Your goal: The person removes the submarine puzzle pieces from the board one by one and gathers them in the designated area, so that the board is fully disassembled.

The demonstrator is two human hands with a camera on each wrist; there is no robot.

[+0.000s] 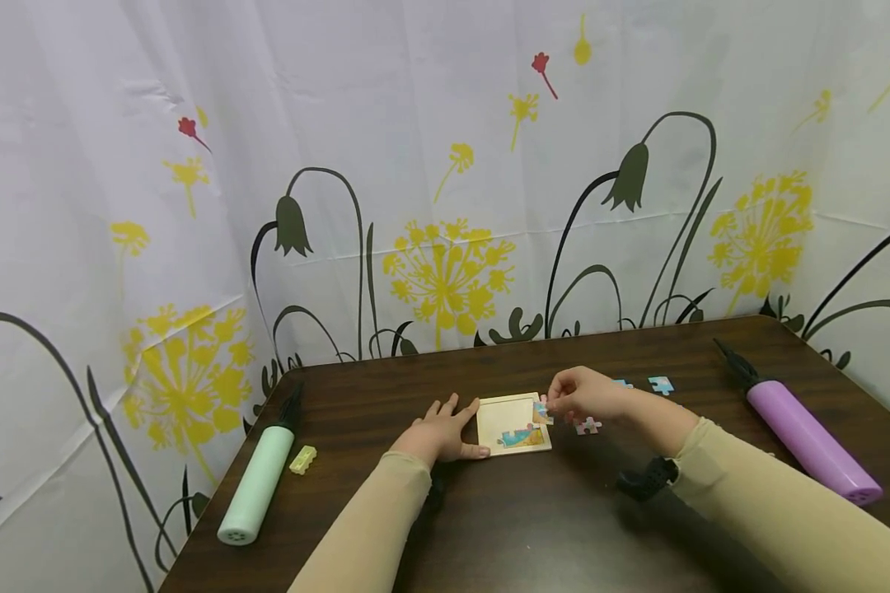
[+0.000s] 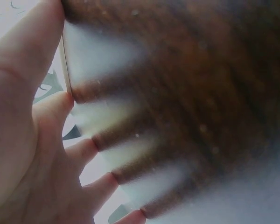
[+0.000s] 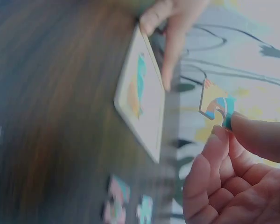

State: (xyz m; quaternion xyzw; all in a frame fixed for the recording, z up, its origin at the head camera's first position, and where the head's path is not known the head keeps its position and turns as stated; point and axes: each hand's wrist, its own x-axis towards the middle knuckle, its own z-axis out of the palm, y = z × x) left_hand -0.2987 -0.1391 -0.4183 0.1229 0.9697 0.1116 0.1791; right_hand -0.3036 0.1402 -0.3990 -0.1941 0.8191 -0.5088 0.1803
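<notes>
A light wooden puzzle tray (image 1: 493, 409) lies on the dark table, with joined puzzle pieces (image 1: 521, 436) along its near side. My left hand (image 1: 437, 432) rests at the tray's left edge, fingers spread and thumb near its front corner. In the left wrist view, the fingertips of the left hand (image 2: 46, 116) touch the tabletop. My right hand (image 1: 582, 394) pinches a puzzle piece (image 3: 217, 103) between thumb and forefinger, above the tray's right side. The right wrist view shows that piece in yellow, orange and blue, raised off the surface.
Loose puzzle pieces, one pink (image 1: 588, 426) and one blue (image 1: 661, 385), lie right of the tray. A purple hand pump (image 1: 812, 441) lies farther right; a mint-green pump (image 1: 258, 482) and a small yellow block (image 1: 303, 459) lie left. Behind the table hangs a floral curtain (image 1: 445, 165).
</notes>
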